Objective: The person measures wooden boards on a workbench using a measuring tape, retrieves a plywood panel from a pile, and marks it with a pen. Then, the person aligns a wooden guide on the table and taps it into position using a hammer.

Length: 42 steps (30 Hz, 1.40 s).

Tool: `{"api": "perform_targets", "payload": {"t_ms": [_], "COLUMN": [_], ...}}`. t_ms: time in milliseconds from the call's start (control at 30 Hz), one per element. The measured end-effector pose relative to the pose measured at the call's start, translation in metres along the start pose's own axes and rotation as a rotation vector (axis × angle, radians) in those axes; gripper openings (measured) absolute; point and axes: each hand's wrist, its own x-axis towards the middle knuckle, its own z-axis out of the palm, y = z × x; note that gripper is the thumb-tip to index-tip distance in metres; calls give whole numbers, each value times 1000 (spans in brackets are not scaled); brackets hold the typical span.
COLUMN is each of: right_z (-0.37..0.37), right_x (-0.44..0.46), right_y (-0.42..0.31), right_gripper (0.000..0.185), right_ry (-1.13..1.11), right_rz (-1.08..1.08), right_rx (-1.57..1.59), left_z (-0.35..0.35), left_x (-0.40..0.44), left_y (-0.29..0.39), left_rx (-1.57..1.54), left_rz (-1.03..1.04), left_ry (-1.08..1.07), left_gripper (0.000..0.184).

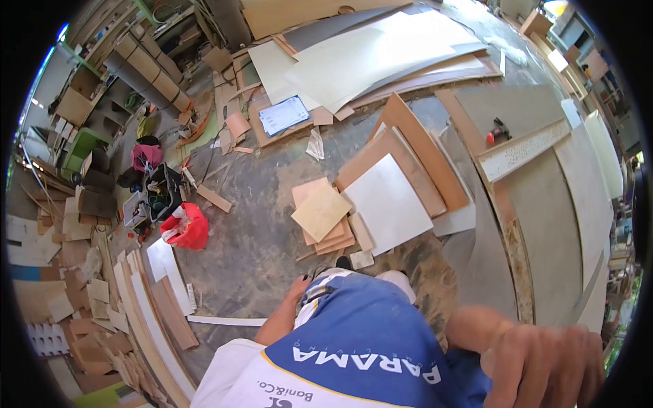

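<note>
My left hand (299, 288) hangs low by my thigh, beside the hem of my blue and white shirt (354, 326). It is small in view, and its fingers are too indistinct to read. Close to the camera at the lower right, my right hand (544, 360) is raised with its fingers curled in. Whatever it may hold is hidden behind the knuckles. On the floor in front of my feet lie a stack of small wooden boards (322, 212) and a white panel (384, 204), both apart from my hands.
A red plastic bag (187, 226) sits left, near a black tool bag (165, 190). Large white sheets (381, 51) lie at the back with a paper packet (284, 115). To the right, a red and black power tool (498, 132) rests on grey panels (510, 109). Long strips (153, 326) line the left.
</note>
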Motion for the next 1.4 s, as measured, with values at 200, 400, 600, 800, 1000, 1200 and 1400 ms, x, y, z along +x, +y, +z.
{"api": "perform_targets", "payload": {"t_ms": [200,400,600,800,1000,1200,1400], "right_z": [5,5,7,5,4,-42,-64], "right_x": [-5,-4,-10,-11,-23,-127,-357], "right_y": [-3,-2,-2,2,-11,-2,63], "right_gripper": [33,31,29,28,27,38,26], "right_ry": [19,18,26,29,92,862,1882], "right_rz": [-20,-26,-52,-51,-86,-236,511], "right_rx": [-5,0,19,39,110,-125,-157], "left_z": [-2,2,-3,-4,0,1,5], "left_x": [-16,8,-7,-12,-8,-10,1], "left_y": [28,-1,19,17,9,11,-5], "left_rx": [4,49,24,48,58,92,103], "left_rz": [25,20,12,32,56,89,67], "left_ry": [2,-40,-24,-50,-23,-38,-42], "left_gripper": [37,36,36,35,34,34,34]}}
